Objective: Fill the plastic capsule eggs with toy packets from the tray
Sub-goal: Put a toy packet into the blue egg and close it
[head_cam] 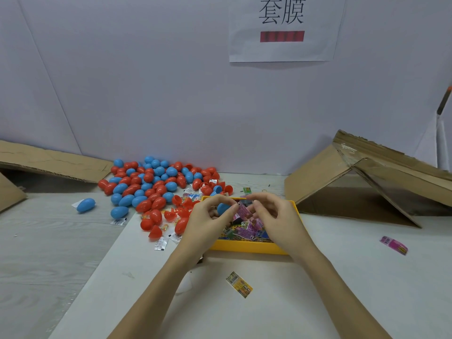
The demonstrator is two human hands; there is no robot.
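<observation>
Both hands are working above the yellow tray (244,247), which is sitting on the desk (305,302) near its middle. The left hand (208,216) is curling its fingers round a blue egg half (223,208), whose open side seems to be facing right, toward the other hand. The right hand (274,214) is pinching a pink packet (243,212) between thumb and fingertips; the packet's long axis is tilting from upper left to lower right, with its upper end meeting the blue half. More packets (249,230) are lying jumbled in the tray under the hands.

A pile of eggs (151,182), red and blue, is spreading across the desk behind and to the left of the tray, most lying on their sides. One blue egg (85,205) is lying apart on the far left, its long axis running roughly left to right. A yellow packet (239,284) is lying in front of the tray, and a pink one (393,245) well off to the right. Cardboard flaps (354,172) are leaning at both sides.
</observation>
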